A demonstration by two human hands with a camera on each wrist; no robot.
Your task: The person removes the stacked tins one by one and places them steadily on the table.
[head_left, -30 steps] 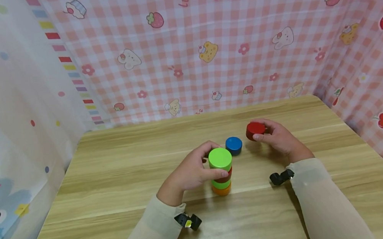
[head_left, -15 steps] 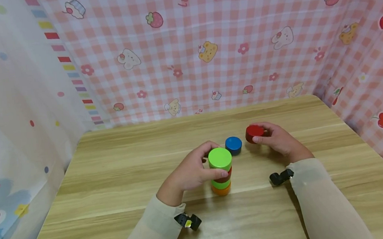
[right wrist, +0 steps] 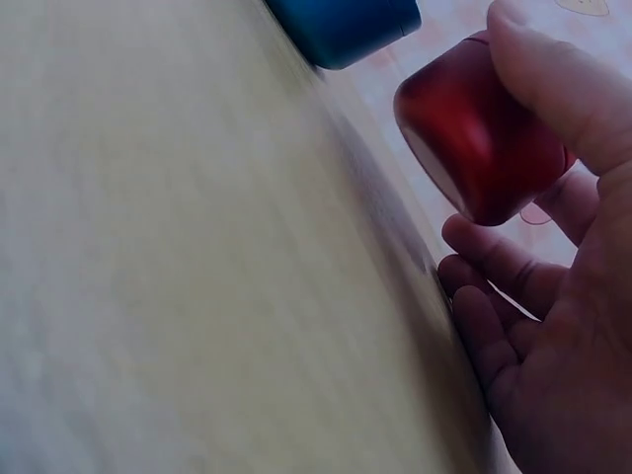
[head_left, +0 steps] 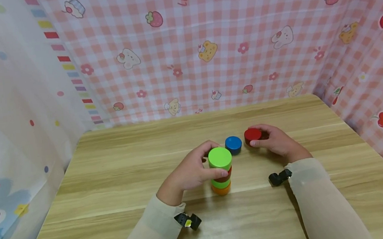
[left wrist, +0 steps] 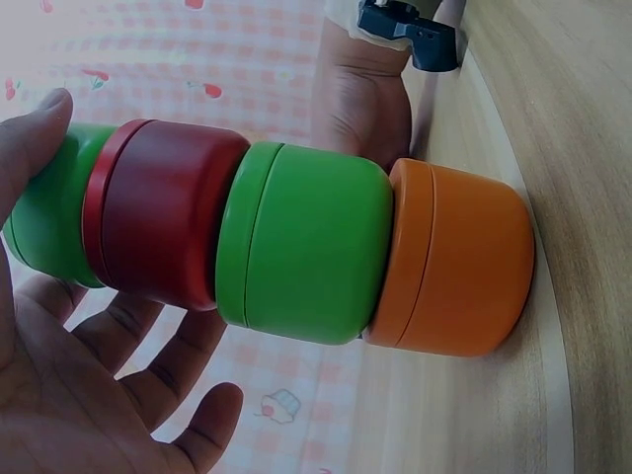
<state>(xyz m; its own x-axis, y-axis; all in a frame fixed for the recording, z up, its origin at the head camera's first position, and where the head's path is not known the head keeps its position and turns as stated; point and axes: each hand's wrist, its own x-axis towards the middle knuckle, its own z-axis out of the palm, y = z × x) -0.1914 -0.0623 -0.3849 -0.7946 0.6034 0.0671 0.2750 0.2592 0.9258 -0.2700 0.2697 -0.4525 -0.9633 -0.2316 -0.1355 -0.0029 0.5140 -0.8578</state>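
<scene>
Four round pieces stand stacked at mid-table: an orange one [left wrist: 459, 259] lowest, then a green one [left wrist: 316, 244], a red one [left wrist: 168, 212] and another green one [head_left: 220, 158] on top. My left hand [head_left: 193, 169] grips the upper part of this stack, thumb on the near side and fingers behind. My right hand [head_left: 278, 142] pinches a separate red piece [head_left: 253, 136] between thumb and fingers. In the right wrist view that red piece [right wrist: 479, 133] is slightly tilted, with a gap between it and the table. A blue piece [head_left: 233, 145] stands just left of it.
The wooden table [head_left: 120, 172] reaches back to a pink checked cloth [head_left: 177, 40]. A white patterned cloth [head_left: 19, 93] hangs on the left, and the checked cloth continues on the right side.
My right hand has brought the red piece down and slightly left, nearer the blue piece. My left hand and the stack have stayed in place.
</scene>
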